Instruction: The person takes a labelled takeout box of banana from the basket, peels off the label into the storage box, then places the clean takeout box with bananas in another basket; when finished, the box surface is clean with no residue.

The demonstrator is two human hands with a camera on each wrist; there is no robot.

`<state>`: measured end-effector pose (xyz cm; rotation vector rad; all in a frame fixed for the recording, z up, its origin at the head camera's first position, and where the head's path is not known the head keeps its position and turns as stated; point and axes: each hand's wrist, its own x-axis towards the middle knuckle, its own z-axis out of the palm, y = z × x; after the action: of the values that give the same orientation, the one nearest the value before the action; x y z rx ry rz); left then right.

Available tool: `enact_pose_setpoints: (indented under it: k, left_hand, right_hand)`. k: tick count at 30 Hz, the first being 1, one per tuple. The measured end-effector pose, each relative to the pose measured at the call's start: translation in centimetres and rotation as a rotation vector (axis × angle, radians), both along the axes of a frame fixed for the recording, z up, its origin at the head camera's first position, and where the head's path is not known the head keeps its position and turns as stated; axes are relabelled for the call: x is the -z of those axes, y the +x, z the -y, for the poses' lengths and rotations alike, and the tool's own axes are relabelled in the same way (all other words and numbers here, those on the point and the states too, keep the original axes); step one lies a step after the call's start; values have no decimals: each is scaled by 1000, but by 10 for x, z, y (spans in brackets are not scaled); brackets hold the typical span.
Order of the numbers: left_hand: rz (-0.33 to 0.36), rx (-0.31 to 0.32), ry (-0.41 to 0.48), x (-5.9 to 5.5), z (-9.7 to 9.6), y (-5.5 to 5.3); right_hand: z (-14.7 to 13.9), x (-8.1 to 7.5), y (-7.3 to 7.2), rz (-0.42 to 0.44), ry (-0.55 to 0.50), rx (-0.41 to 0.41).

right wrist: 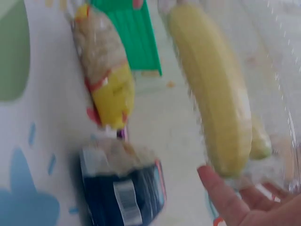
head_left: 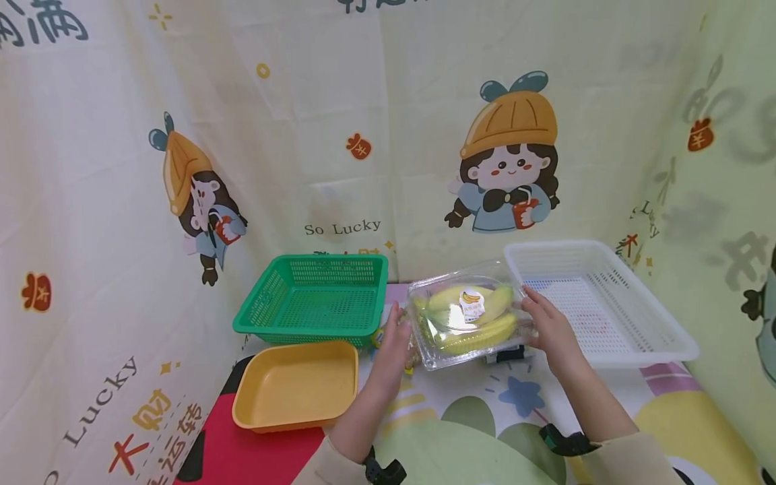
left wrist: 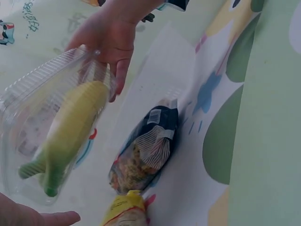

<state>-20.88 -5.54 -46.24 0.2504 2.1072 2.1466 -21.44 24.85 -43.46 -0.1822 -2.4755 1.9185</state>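
A clear plastic clamshell box [head_left: 427,357] of bananas [head_left: 475,335], with a round banana sticker [head_left: 471,304] on its lid, is held up above the table, tilted. My right hand [head_left: 550,330] grips its right end; in the right wrist view the thumb [right wrist: 218,193] lies out beside the box and the other fingers go under it. At the box's left side stands my left hand [head_left: 388,353], its visible fingers straight. In the left wrist view its thumb [left wrist: 61,218] sticks out; whether it touches the box is hard to tell.
Beneath the box lie a dark-blue-labelled food bag [left wrist: 149,141] and a yellow bag [left wrist: 126,209]. A green basket [head_left: 309,333] and a yellow-orange tray [head_left: 297,387] stand to the left. On the right is a white basket [head_left: 636,357]. Printed cloth [head_left: 412,135] hangs behind.
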Motion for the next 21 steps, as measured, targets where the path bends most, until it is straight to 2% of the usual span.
enact_pose_setpoints:
  k: [5, 11, 15, 18, 21]
  left_hand:
    - [23, -18, -18, 2, -4, -2]
    - [66, -36, -1, 3, -4, -5]
    - [70, -40, 19, 1, -1, -6]
    - [53, -45, 13, 1, 3, -7]
    - [64, -52, -2, 0, 9, -8]
  right_hand:
    - [17, -1, 14, 9, -25, 47]
    - [31, 2, 24, 6, -50, 47]
    - [34, 5, 28, 3, -27, 18]
    - [33, 6, 30, 1, 40, -37]
    - [30, 6, 29, -19, 102, -102]
